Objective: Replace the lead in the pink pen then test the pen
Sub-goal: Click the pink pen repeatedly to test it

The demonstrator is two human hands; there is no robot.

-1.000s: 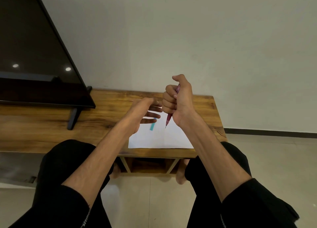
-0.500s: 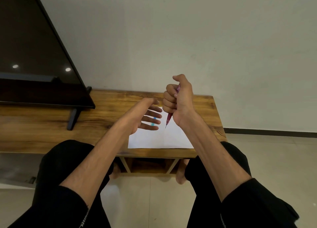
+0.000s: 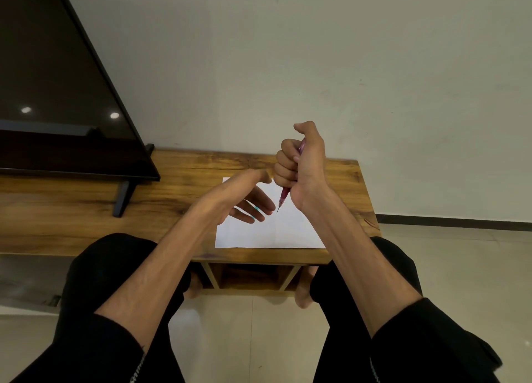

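Pink pen: pink pen (image 3: 285,193), slim and translucent-looking with a fine metal tip, is held upright in a fist above the far right part of the bench, tip pointing down at the paper without touching it.
Right hand: right hand (image 3: 299,163) grips the barrel; its fingers (image 3: 283,169) are curled tight round it, and the thumb is raised over the top end of the pen.
Left hand: left hand (image 3: 244,198) is held palm up just left of the pen tip, above the paper; its fingers (image 3: 259,207) are straight and slightly spread, holding nothing that I can make out.
Blue piece: a small turquoise object (image 3: 255,209) shows between the left fingers; whether it lies on the paper or touches the hand cannot be told.
Paper: white sheet (image 3: 276,232), flat and smooth, lies at the near edge of the bench toward its right end.
Bench: wooden bench (image 3: 178,198) with strong brown grain, long and low, with an open compartment under it.
Room: black television (image 3: 57,94) on a stand at the left end of the bench; plain pale wall behind; tiled floor; dark trousers and sleeves in the foreground.
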